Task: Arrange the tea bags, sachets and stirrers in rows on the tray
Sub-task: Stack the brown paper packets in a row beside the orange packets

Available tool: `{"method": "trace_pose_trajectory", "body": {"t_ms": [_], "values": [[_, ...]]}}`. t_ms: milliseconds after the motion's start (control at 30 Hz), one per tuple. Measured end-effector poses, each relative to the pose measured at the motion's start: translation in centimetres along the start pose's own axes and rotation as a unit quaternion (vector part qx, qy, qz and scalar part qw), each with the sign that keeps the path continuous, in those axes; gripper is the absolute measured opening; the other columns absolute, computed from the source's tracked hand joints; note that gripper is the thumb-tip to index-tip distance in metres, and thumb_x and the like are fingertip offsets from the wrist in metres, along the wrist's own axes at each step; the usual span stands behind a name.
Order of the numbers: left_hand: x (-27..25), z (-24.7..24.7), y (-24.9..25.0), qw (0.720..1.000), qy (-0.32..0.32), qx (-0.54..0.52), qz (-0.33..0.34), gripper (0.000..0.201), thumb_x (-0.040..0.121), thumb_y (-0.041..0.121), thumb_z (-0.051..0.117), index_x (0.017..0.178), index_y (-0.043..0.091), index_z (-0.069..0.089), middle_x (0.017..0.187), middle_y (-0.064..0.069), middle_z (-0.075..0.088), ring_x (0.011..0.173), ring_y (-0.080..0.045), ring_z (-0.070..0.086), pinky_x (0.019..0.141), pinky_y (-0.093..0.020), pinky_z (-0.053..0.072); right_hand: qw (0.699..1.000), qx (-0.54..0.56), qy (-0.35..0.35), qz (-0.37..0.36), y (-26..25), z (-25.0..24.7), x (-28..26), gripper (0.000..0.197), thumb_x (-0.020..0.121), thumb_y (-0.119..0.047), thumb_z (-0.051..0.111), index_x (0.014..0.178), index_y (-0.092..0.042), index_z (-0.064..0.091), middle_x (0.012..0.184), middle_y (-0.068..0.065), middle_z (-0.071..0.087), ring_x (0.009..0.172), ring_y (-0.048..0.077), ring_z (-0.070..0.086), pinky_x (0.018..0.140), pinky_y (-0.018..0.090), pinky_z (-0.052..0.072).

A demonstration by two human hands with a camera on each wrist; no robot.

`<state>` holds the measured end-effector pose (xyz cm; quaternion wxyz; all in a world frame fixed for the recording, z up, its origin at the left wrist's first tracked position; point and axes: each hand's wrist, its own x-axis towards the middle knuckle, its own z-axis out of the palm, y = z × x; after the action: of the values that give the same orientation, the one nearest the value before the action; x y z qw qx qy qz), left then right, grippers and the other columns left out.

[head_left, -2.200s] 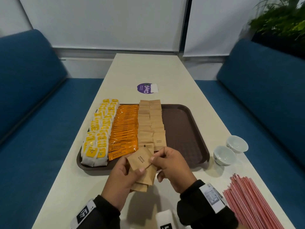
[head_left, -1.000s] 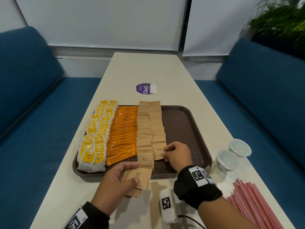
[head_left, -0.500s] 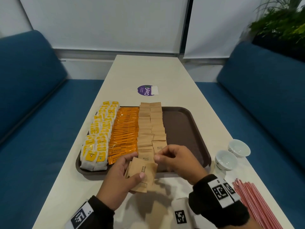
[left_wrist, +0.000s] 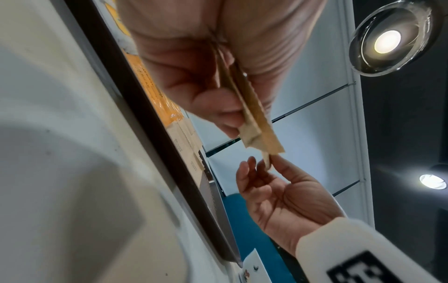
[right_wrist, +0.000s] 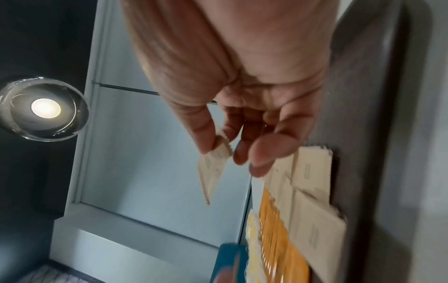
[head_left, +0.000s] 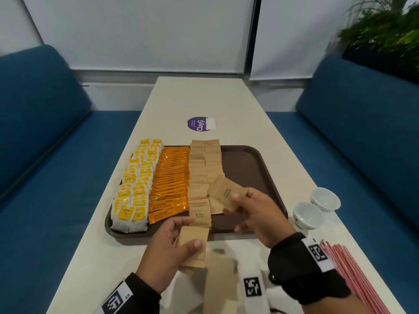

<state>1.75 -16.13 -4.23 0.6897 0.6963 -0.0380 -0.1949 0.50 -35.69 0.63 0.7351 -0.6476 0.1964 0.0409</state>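
A brown tray (head_left: 249,168) on the table carries rows of yellow tea bags (head_left: 136,186), orange coffee sachets (head_left: 172,184) and two rows of brown sugar sachets (head_left: 204,168). My left hand (head_left: 174,243) grips a small stack of brown sugar sachets (head_left: 195,248) just in front of the tray's near edge; the stack (left_wrist: 252,122) shows edge-on in the left wrist view. My right hand (head_left: 254,211) pinches one brown sachet (head_left: 224,193) above the near end of the right sugar row; the sachet (right_wrist: 213,168) hangs from thumb and forefinger. Red-striped stirrers (head_left: 353,277) lie at the table's near right.
Two small white cups (head_left: 317,207) stand right of the tray. A purple sticker (head_left: 199,124) lies beyond the tray. The tray's right part (head_left: 247,177) is bare. Blue sofas (head_left: 40,137) flank the table, and a plant (head_left: 385,30) stands at the far right.
My right hand laid a sachet on the right sugar row, came back to the stack, and has now lifted another single sachet off it toward the tray. The left hand stayed in front of the tray.
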Motion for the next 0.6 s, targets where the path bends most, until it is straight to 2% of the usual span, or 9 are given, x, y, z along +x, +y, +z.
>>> {"method": "trace_pose_trajectory", "body": {"t_ms": [67,133,200,267,367,467,533,567,600], "values": [[0.0,-0.5,0.1,1.000,0.009,0.008,0.010,0.038,0.073,-0.002,0.070,0.104,0.016,0.057,0.102,-0.001,0.069,0.093,-0.013,0.066,0.067,-0.022,0.053,0.999,-0.024,0.020,-0.003,-1.3,-0.5,0.9,0.009,0.098,-0.016,0.048,0.103,-0.010,0.052,0.104,0.010,0.067,0.078,0.022,0.070,0.043,0.026,0.046],[-0.1,-0.7,0.2,1.000,0.019,0.007,0.020,0.033,0.076,-0.002,0.067,0.104,0.013,0.057,0.101,0.000,0.067,0.087,-0.006,0.066,0.062,-0.015,0.052,0.991,-0.128,0.035,-0.013,-2.4,-1.0,2.3,0.006,0.097,-0.013,0.050,0.102,-0.011,0.050,0.099,0.008,0.067,0.064,0.017,0.067,0.044,0.023,0.045],[0.0,-0.7,0.3,0.999,0.020,0.009,0.026,0.027,0.081,-0.003,0.062,0.104,0.010,0.057,0.099,0.003,0.064,0.075,0.005,0.065,0.056,-0.009,0.048,0.960,-0.275,0.038,-0.020,-3.2,-1.1,4.1,0.007,0.093,-0.013,0.056,0.099,-0.015,0.054,0.095,0.005,0.067,0.059,0.009,0.060,0.047,0.019,0.044],[0.1,-0.8,0.2,0.999,0.021,0.007,0.025,0.022,0.085,-0.003,0.058,0.104,0.008,0.057,0.097,0.003,0.063,0.069,0.007,0.064,0.052,-0.008,0.047,0.922,-0.386,0.014,-0.008,-3.4,-0.9,5.9,0.011,0.088,-0.011,0.062,0.097,-0.017,0.059,0.096,0.002,0.066,0.070,0.008,0.059,0.056,0.018,0.047],[0.4,-0.9,-0.2,1.000,0.026,0.004,0.001,0.024,0.089,-0.004,0.053,0.105,0.014,0.059,0.101,0.001,0.062,0.078,-0.007,0.065,0.050,-0.011,0.047,0.878,-0.472,-0.038,0.062,-2.8,-0.2,7.9,0.018,0.085,-0.007,0.064,0.100,-0.016,0.062,0.101,0.005,0.066,0.086,0.016,0.064,0.070,0.025,0.055],[0.8,-1.4,-0.5,0.999,0.028,-0.011,-0.025,0.035,0.088,-0.009,0.049,0.104,0.021,0.059,0.103,-0.002,0.063,0.086,-0.016,0.063,0.050,-0.015,0.049,0.875,-0.472,-0.045,0.097,-2.3,0.6,9.2,0.022,0.085,-0.005,0.065,0.106,-0.011,0.061,0.103,0.009,0.067,0.086,0.020,0.064,0.076,0.029,0.055],[0.9,-1.7,-0.6,0.999,0.020,-0.018,-0.032,0.041,0.086,-0.012,0.049,0.105,0.023,0.057,0.105,-0.003,0.064,0.089,-0.019,0.064,0.052,-0.018,0.050,0.861,-0.497,-0.052,0.097,-2.2,1.0,9.9,0.023,0.085,-0.007,0.066,0.107,-0.008,0.061,0.097,0.010,0.066,0.082,0.020,0.061,0.077,0.030,0.054],[1.0,-1.8,-0.7,0.999,0.017,-0.023,-0.033,0.043,0.085,-0.013,0.051,0.107,0.023,0.056,0.106,-0.004,0.064,0.091,-0.020,0.064,0.052,-0.019,0.050,0.851,-0.514,-0.054,0.094,-2.2,1.2,10.1,0.020,0.084,-0.008,0.066,0.104,-0.007,0.061,0.094,0.010,0.066,0.078,0.019,0.060,0.076,0.029,0.055],[1.0,-1.9,-0.8,0.999,0.014,-0.029,-0.031,0.045,0.084,-0.014,0.053,0.108,0.024,0.055,0.107,-0.003,0.065,0.093,-0.021,0.065,0.053,-0.020,0.051,0.846,-0.522,-0.052,0.090,-2.2,1.4,10.3,0.013,0.083,-0.010,0.067,0.095,-0.008,0.062,0.088,0.009,0.066,0.072,0.017,0.060,0.070,0.026,0.056]]}}
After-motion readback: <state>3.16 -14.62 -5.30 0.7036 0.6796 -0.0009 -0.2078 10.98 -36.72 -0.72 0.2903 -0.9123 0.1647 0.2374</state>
